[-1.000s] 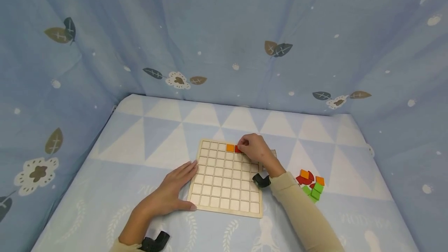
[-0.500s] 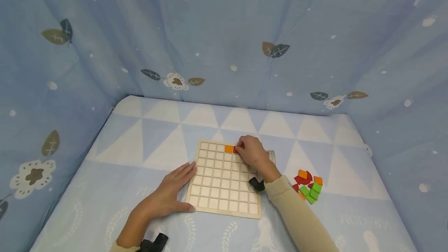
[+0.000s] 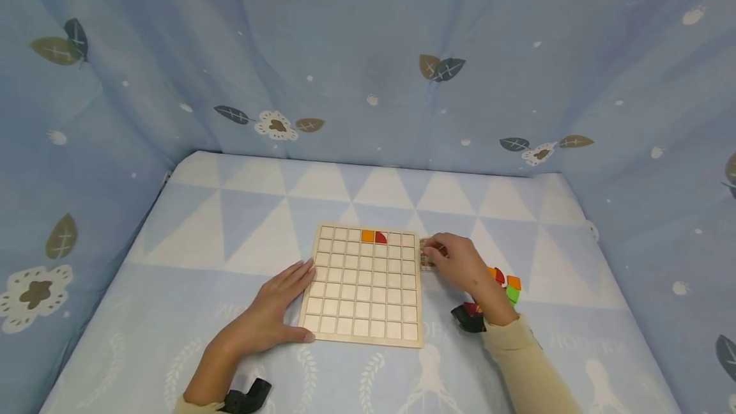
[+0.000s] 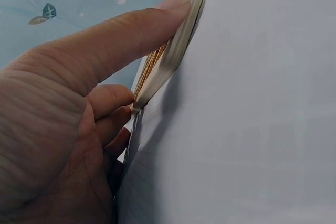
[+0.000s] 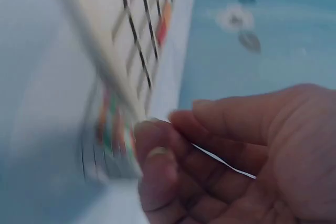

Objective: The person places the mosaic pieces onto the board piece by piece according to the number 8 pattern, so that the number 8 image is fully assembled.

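Note:
A wooden grid board (image 3: 354, 276) lies flat on the cloth. In its far row an orange square tile (image 3: 368, 236) sits next to a red quarter-round piece (image 3: 381, 237). My left hand (image 3: 270, 308) rests at the board's left edge with fingers and thumb extended; its thumb (image 4: 126, 38) touches the rim in the left wrist view. Right of the board, my right hand (image 3: 460, 264) hovers by a patterned card (image 3: 426, 263), which it partly covers. In the right wrist view its fingers (image 5: 160, 177) are loosely bent, with nothing seen between them; the card (image 5: 113, 129) is blurred there.
Loose orange, red and green pieces (image 3: 513, 287) lie to the right, partly hidden by the right wrist. Black wrist devices (image 3: 468, 319) sit under both wrists. A blue curtain (image 3: 368, 50) stands behind the table (image 3: 259, 222).
My right hand has left the red piece in the far row and moved right, over to the card. The red piece now shows fully in its cell. The left hand stays at the board's edge.

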Available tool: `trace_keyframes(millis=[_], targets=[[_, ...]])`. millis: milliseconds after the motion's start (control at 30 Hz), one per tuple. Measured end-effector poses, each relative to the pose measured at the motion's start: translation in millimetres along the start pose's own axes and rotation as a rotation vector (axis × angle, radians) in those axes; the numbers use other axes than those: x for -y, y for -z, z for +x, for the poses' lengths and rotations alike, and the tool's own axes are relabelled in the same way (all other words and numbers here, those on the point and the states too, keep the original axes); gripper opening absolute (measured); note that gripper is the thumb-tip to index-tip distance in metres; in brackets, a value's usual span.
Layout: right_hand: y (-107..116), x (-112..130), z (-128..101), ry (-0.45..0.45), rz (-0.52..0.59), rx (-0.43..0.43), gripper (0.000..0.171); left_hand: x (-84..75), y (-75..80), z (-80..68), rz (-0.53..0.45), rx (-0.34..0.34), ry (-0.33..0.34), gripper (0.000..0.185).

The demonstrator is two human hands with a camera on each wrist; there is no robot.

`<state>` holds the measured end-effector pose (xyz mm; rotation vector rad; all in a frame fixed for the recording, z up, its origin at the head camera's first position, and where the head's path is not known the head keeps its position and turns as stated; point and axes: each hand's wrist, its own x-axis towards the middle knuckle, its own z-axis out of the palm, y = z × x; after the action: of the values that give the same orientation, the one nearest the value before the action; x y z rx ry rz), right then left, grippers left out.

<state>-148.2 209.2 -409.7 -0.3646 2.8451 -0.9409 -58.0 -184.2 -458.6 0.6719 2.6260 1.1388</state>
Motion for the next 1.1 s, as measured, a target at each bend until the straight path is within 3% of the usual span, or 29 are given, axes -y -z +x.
trace_keyframes(millis=[233, 467, 700, 1100], targets=[[44, -31, -49, -0.143, -0.103, -0.006, 0.019, 1.0, 0.7, 2.3, 0.015, 0.012, 0.008, 0.114], [48, -48, -84, -0.293, -0.18, 0.095, 0.023, 2.2, 1.5, 0.5, -0.005, 0.007, -0.001, 0.114], [37, -55, -93, -0.363, -0.174, 0.084, 0.02, 4.0, 0.0, -1.4, -0.014, 0.013, 0.011, 0.114], [36, -57, -91, -0.361, -0.087, -0.019, 0.019, 7.0, -1.0, -0.7, -0.008, 0.007, -0.002, 0.114]])
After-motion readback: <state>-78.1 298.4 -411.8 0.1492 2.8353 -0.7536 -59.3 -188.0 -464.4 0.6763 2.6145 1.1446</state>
